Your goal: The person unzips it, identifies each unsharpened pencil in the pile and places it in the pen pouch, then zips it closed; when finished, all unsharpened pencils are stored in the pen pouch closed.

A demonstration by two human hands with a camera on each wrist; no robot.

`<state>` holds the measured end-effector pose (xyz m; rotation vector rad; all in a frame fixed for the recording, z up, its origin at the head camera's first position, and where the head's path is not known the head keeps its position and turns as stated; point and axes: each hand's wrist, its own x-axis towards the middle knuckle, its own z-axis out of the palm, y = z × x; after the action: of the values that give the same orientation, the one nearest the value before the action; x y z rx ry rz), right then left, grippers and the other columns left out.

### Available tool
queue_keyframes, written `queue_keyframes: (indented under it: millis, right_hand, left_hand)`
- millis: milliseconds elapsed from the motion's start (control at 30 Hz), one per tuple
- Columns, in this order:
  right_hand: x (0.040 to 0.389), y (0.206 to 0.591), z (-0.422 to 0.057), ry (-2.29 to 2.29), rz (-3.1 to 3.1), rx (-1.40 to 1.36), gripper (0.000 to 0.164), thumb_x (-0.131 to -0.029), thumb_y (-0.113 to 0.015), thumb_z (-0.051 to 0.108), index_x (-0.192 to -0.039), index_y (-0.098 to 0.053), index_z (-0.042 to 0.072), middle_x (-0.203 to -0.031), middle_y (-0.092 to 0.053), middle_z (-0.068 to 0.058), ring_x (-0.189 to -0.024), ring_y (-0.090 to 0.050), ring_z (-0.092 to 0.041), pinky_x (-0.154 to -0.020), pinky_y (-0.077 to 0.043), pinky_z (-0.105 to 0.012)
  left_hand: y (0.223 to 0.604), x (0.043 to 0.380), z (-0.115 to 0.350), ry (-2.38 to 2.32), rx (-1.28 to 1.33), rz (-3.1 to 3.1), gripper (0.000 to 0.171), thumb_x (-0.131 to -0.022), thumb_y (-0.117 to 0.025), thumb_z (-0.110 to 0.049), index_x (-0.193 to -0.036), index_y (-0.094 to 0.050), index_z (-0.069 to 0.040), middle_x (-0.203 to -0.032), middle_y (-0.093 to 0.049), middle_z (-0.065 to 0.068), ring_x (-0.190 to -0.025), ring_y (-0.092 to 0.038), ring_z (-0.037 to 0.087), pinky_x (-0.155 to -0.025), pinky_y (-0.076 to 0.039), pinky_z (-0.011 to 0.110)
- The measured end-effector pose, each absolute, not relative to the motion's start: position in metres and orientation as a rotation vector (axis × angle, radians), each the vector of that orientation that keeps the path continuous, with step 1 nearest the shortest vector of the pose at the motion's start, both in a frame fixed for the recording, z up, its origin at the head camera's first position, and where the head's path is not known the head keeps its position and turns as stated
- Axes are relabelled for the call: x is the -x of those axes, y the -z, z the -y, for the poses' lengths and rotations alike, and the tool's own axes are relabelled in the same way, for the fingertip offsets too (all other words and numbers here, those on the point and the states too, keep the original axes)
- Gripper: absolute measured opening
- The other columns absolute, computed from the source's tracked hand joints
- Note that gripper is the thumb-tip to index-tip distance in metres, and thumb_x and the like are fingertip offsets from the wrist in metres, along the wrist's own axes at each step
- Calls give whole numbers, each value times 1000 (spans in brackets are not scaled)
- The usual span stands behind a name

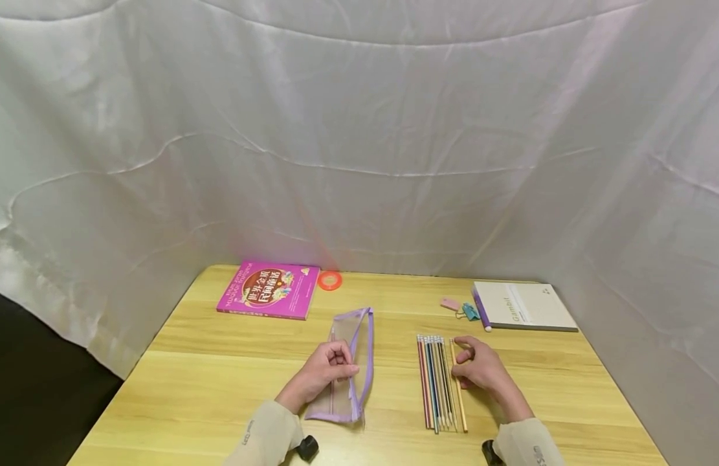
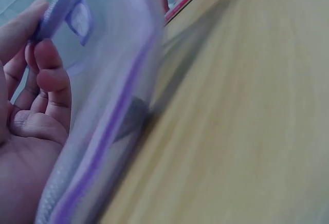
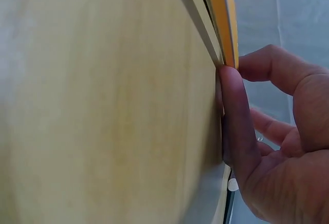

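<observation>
While right hand (image 1: pixel 483 366) pinches yellow pencil (image 1: pixel 461 404), length runs near to far.

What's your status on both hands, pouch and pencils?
Left hand pinching pouch edge. Right hand pinching yellow pencil beside other pencils. Book and notebook farther back, seemingly clear of work.

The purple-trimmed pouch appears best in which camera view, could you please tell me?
The head view: it shows the pouch end to end, though the left hand covers part. The left wrist view shows only a close, blurred portion, cut off by the frame; the right wrist view shows none.
</observation>
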<state>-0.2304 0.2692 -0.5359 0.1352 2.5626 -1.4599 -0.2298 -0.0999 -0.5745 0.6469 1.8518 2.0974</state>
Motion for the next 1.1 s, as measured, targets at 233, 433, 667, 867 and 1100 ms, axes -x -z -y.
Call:
queue_keyframes:
  millis: [233,433,667,867,1100]
  right_hand:
    - [233,538,-273,1503,-2546,-164,71,-78,-72,-10,-146,-51,-2,-89,-63,-11,-60,-63,-20,-53,-59,-36]
    - [234,537,-273,1527,-2533,-176,71,-80,-70,-9,-147,-48,-5,-89,-66,-14,-60,-65,-20,-55,-60,-37]
    - [236,539,-273,1550,-2498,-194,72,-82,-68,-10,-150,-45,-2,-91,-69,-15,-63,-66,-20,-57,-61,-37]
    - [238,535,-271,1594,-2483,-214,80,-82,-69,-9,-155,-37,0,-92,-68,-16,-65,-67,-21,-59,-62,-39]
    - [236,529,-259,1625,-2503,-196,86,-82,-71,-10,-158,-31,1,-87,-63,-13,-60,-65,-21,-57,-62,-38]
  left_hand:
    - [581,230,98,-2176,-715,-1760,30,-87,-72,2,-90,-47,18,-76,-59,-10,-64,-52,-1,-59,-44,15]
    - [581,229,98,-2193,-741,-1741,22,-87,-72,4,-87,-51,10,-76,-59,-11,-65,-52,-1,-59,-45,14]
    - [581,229,100,-2196,-735,-1750,29,-87,-71,4,-89,-47,19,-76,-58,-11,-65,-52,-1,-59,-45,14]
    - [580,230,98,-2188,-734,-1778,34,-87,-72,2,-91,-45,23,-78,-60,-10,-66,-53,0,-60,-46,13]
    - [583,229,100,-2170,-739,-1798,27,-89,-70,3,-90,-48,18,-74,-59,-11,-65,-52,0,-60,-45,15]
